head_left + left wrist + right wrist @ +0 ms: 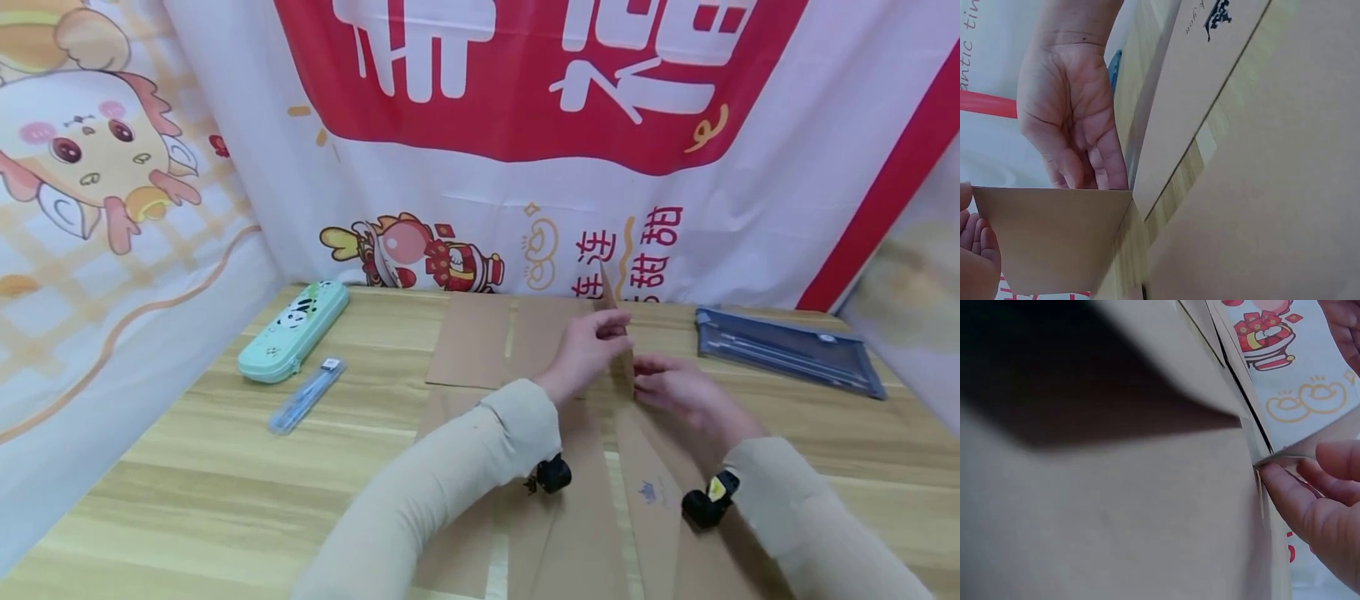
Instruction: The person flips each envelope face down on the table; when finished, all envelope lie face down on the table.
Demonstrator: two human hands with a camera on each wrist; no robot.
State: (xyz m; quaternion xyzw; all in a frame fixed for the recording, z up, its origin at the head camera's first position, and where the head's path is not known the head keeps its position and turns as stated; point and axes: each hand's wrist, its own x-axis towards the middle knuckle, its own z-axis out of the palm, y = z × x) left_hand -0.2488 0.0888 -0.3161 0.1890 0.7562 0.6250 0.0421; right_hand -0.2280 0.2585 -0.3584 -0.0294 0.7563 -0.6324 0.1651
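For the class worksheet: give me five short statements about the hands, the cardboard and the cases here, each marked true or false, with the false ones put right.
1. The left hand grips a raised cardboard flap. True.
2. A mint-green panda pencil case lies on the wooden table. True.
3. A slim clear plastic case lies on top of the panda pencil case. False: the slim clear plastic case lies beside it on the table.
4. In the head view, the zip pouch is left of both hands. False: the dark-blue zip pouch is to their right.
5. A small dark crown is printed on a brown cardboard panel. True.
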